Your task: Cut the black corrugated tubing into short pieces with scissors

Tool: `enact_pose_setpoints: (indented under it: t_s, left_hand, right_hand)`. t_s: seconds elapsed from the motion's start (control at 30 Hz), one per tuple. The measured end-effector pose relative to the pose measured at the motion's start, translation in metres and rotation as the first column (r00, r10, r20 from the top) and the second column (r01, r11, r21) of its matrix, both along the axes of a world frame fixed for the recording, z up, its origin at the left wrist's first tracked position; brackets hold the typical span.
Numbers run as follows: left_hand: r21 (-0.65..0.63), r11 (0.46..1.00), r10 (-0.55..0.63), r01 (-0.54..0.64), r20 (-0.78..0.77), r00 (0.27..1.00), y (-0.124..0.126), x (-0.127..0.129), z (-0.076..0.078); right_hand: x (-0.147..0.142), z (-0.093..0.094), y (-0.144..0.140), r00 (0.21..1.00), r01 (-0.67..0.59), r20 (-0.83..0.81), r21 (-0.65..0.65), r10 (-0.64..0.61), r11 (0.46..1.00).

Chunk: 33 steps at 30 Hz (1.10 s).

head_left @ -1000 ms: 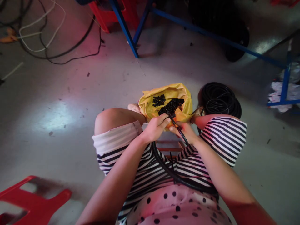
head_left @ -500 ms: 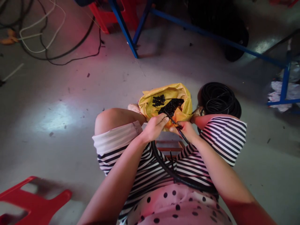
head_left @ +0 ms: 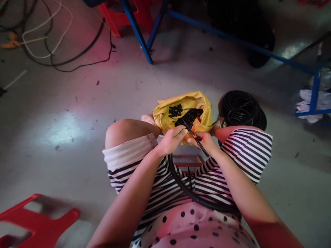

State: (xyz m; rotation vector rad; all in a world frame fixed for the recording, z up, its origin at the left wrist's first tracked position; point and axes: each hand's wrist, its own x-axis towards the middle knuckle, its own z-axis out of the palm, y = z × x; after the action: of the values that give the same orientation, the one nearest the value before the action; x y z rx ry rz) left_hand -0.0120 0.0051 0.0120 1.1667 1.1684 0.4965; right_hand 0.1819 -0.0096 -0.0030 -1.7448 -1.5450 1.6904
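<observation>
Yellow plastic bag (head_left: 202, 99) gaping; long black ribbed tube (head_left: 181, 185) curving up to the left hand (head_left: 172, 140), grip hidden, can't tell; right hand (head_left: 207, 143) clasping a slim dark tool (head_left: 202, 147)! Probably mid-cut above short black pieces (head_left: 190, 117); next snip needs steadiness.

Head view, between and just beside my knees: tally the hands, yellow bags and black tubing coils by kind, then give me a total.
Bare left hand and bare right hand: 2
Open yellow plastic bag: 1
Round coil of black tubing: 1
Total: 4
</observation>
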Motion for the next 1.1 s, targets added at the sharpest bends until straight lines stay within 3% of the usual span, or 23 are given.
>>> enact_pose_setpoints:
  t_s: [0.3,0.53,0.7,0.9,1.1]
  left_hand:
    - [-0.101,0.995,0.010,-0.010,-0.001,1.000,-0.002,0.001,-0.002]
    - [-0.095,0.990,0.096,-0.103,-0.077,0.992,-0.004,0.006,-0.007]
    - [-0.138,0.986,0.094,-0.096,-0.015,0.995,-0.004,0.010,0.003]
    - [-0.433,0.892,0.198,-0.131,0.112,0.974,-0.004,0.017,0.015]
    - [-0.369,0.929,0.088,-0.023,0.160,0.983,-0.007,0.016,0.010]
  right_hand:
    - [0.002,-0.003,0.003,0.990,0.007,0.138,0.090,-0.019,0.996]
    - [0.001,-0.005,0.002,0.985,0.054,0.160,0.088,-0.067,0.995]
    - [0.001,-0.004,0.002,0.984,0.173,0.041,0.038,-0.175,0.984]
    - [-0.006,0.002,0.004,0.915,0.301,-0.251,-0.094,-0.315,0.949]
    - [-0.008,0.000,0.005,0.884,0.392,-0.263,-0.033,-0.386,0.919]
